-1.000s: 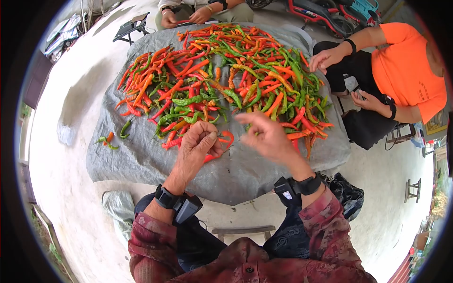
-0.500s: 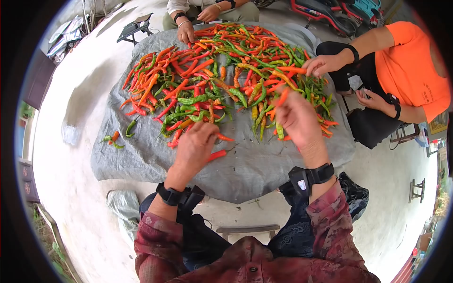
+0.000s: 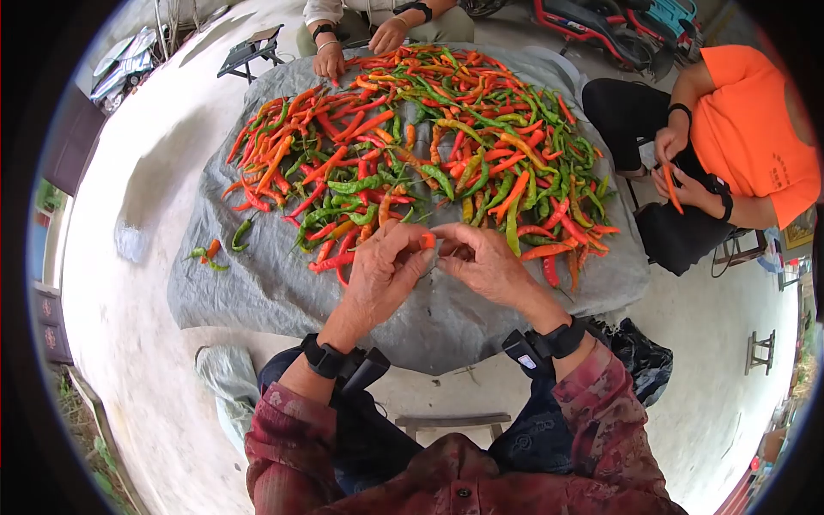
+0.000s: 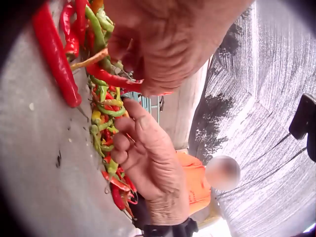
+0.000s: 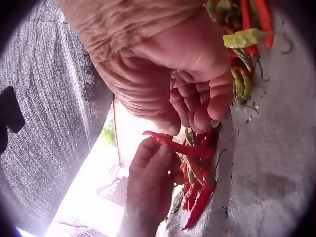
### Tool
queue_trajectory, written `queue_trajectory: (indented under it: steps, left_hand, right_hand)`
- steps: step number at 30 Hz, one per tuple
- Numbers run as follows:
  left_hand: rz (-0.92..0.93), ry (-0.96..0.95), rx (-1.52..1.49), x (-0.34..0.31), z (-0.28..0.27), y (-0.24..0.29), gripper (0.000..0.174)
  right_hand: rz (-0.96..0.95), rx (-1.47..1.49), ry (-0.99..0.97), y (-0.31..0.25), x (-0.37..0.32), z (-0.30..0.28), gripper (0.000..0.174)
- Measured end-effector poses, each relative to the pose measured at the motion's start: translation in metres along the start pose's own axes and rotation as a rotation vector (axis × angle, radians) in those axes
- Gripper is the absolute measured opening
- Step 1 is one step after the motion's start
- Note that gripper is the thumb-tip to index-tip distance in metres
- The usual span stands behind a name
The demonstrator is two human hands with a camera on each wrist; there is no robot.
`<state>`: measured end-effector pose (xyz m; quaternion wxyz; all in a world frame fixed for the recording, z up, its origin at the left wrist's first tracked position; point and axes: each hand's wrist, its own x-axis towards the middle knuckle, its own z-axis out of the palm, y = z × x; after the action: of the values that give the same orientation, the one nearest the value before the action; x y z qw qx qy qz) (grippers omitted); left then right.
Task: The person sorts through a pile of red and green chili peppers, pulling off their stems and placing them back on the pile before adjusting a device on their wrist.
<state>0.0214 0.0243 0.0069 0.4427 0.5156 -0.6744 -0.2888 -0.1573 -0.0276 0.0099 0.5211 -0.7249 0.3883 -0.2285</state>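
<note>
Over the near edge of the pepper heap point(image 3: 343, 184), the left hand point(image 3: 382, 266) pinches a red pepper point(image 3: 427, 241) between thumb and fingers. In the right wrist view the same red pepper point(image 5: 182, 147) sticks out from the left hand point(image 5: 148, 182), its thin tip by the thumb. The right hand point(image 3: 489, 262) is beside it with fingers bent inward, its fingertips close to the pepper; in the right wrist view the curled fingers of the right hand point(image 5: 158, 74) hold nothing visible. Whether they touch the pepper cannot be told.
A grey cloth point(image 3: 249, 296) covers the table. Green and orange peppers point(image 3: 209, 251) lie apart at its left. Someone in an orange shirt point(image 3: 738, 129) sits at the right holding a pepper; another person's hands point(image 3: 329, 60) are at the far edge.
The right hand has come back from the heap to the left hand, and the orange pepper seen in it is no longer there. The person in orange has drawn a pepper to the lap.
</note>
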Motion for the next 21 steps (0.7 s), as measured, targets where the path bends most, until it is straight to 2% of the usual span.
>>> queue_trajectory:
  steps: [1, 4, 6, 8, 9, 10, 12, 14, 15, 17, 18, 20, 21]
  left_hand:
    - [0.005, -0.008, -0.114, -0.001, 0.002, 0.000, 0.021]
    - [0.106, -0.033, -0.057, -0.001, 0.005, 0.005, 0.020]
    - [0.060, -0.030, -0.060, 0.001, -0.001, 0.004, 0.018]
    - [-0.072, 0.248, -0.231, 0.006, -0.011, -0.006, 0.016]
    - [-0.072, 0.245, -0.231, 0.008, -0.021, -0.013, 0.016]
    - [-0.113, 0.260, -0.162, 0.008, -0.035, -0.021, 0.015]
    - [-0.155, 0.278, -0.093, 0.007, -0.043, -0.025, 0.015]
    - [-0.182, 0.190, 0.184, 0.004, -0.046, -0.019, 0.014]
    - [-0.182, 0.189, 0.185, 0.003, -0.045, -0.017, 0.014]
    - [-0.281, 0.028, 0.038, 0.002, -0.037, -0.011, 0.015]
    - [-0.281, 0.025, 0.038, 0.003, -0.035, -0.007, 0.015]
    - [-0.081, -0.067, 0.213, 0.005, -0.033, -0.001, 0.015]
    - [-0.081, -0.069, 0.213, 0.005, -0.033, -0.001, 0.015]
  right_hand:
    - [-0.058, -0.033, 0.014, -0.003, 0.000, 0.004, 0.030]
    - [-0.179, -0.108, 0.039, 0.006, 0.003, 0.011, 0.028]
    - [-0.244, -0.150, 0.049, 0.009, 0.004, 0.010, 0.027]
    - [0.053, 0.059, 0.021, 0.007, 0.005, 0.001, 0.023]
    - [0.078, 0.260, 0.019, 0.000, 0.002, -0.005, 0.022]
    - [0.079, 0.261, 0.020, 0.001, 0.002, -0.007, 0.022]
    - [0.129, 0.586, 0.039, 0.002, 0.001, -0.012, 0.023]
    - [0.123, 0.606, 0.019, 0.004, 0.001, -0.012, 0.025]
    - [0.122, 0.583, -0.005, 0.002, 0.001, -0.012, 0.025]
    - [0.123, 0.563, -0.025, -0.001, 0.000, -0.010, 0.025]
    - [0.112, 0.562, -0.030, -0.001, -0.001, -0.010, 0.025]
    - [0.102, 0.563, -0.032, -0.002, -0.002, -0.011, 0.025]
    - [0.103, 0.565, -0.010, -0.003, -0.003, -0.013, 0.025]
